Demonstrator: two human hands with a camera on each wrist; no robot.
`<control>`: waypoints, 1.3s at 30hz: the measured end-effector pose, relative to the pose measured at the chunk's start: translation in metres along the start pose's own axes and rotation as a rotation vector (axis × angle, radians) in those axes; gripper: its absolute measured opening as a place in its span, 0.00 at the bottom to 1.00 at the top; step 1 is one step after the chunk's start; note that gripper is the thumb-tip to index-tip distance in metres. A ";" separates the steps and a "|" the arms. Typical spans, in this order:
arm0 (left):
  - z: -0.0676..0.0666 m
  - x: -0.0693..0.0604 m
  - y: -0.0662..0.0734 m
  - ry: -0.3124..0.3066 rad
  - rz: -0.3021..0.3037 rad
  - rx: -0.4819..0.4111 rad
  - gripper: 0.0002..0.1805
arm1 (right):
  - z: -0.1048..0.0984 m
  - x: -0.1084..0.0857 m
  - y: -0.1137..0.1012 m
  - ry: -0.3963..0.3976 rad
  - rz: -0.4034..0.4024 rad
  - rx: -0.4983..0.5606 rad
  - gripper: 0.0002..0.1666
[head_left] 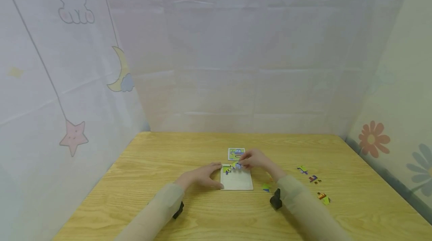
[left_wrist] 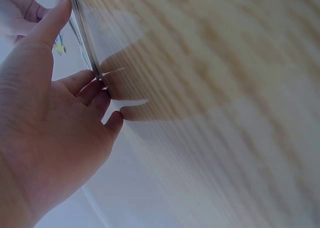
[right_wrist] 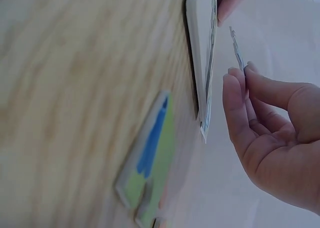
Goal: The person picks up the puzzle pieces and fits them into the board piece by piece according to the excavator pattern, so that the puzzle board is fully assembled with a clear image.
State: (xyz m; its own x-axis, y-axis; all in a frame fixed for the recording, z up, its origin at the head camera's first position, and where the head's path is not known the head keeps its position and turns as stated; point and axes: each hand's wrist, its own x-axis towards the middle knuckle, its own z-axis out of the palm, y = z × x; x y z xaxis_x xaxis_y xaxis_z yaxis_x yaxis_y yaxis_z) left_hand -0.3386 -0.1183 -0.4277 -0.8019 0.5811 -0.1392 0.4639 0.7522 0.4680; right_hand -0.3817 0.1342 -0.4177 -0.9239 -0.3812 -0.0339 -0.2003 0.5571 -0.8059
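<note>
Puzzle piece above tray, right grip pinching it, left grip (wide) touching tray's edge

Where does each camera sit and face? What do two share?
Head: on the head, facing forward and down at the yellowish wooden table and white square tray; pale sleeves, left hand and right hand show.
Left wrist: on that wrist, facing the left hand at the tray's edge; right hand partly shows.
Right wrist: on that wrist, facing the right hand pinching a thin colourful puzzle piece; left hand partly shows.
Both wrist views show the tray's edge.
</note>
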 end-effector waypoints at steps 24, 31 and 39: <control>0.006 -0.002 -0.008 0.008 0.001 -0.014 0.47 | 0.023 0.008 -0.001 -0.002 0.075 -0.060 0.05; 0.006 -0.001 -0.006 0.006 -0.006 -0.021 0.47 | 0.022 0.009 -0.003 0.009 0.074 -0.106 0.05; 0.002 0.000 -0.001 0.008 -0.008 -0.011 0.47 | 0.017 0.009 -0.004 -0.025 0.052 -0.154 0.07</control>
State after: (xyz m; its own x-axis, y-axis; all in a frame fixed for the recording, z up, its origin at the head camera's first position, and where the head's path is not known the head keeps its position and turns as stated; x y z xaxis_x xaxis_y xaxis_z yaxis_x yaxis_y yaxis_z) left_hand -0.3387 -0.1183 -0.4296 -0.8084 0.5726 -0.1365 0.4533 0.7535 0.4762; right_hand -0.3840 0.1161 -0.4251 -0.9264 -0.3658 -0.0895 -0.2015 0.6823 -0.7027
